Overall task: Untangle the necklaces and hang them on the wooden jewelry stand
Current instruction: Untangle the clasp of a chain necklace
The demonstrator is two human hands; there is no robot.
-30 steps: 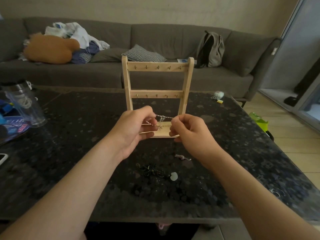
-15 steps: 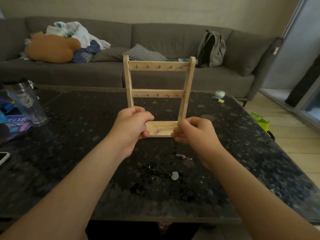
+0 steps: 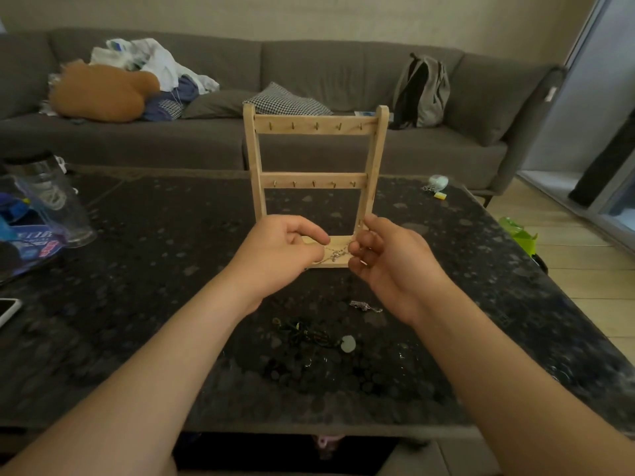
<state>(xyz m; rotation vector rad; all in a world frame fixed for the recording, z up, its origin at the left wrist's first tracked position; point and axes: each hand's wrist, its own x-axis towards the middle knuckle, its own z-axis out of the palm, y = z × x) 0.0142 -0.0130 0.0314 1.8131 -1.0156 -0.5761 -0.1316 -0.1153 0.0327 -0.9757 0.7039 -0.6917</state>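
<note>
A wooden jewelry stand (image 3: 314,125) with two rows of small hooks stands upright on the dark stone table (image 3: 154,269). In front of its base, my left hand (image 3: 278,252) and my right hand (image 3: 381,259) both pinch a thin silver necklace (image 3: 335,253) stretched between them, with a small tangle at its middle. Nearer to me on the table lie a small silver chain piece (image 3: 364,306) and a dark cord necklace (image 3: 305,333) with a pale round pendant (image 3: 348,345). No necklace hangs on the hooks.
A clear water bottle (image 3: 48,201) and a blue packet (image 3: 31,245) sit at the table's left, a phone (image 3: 8,310) at the left edge. A small pale object (image 3: 438,182) lies far right. Behind is a grey sofa (image 3: 343,73) with a backpack (image 3: 422,91).
My hands have shifted slightly lower and my right hand has turned palm up, fingers loosened. The silver necklace stays held between both hands in front of the stand's base.
</note>
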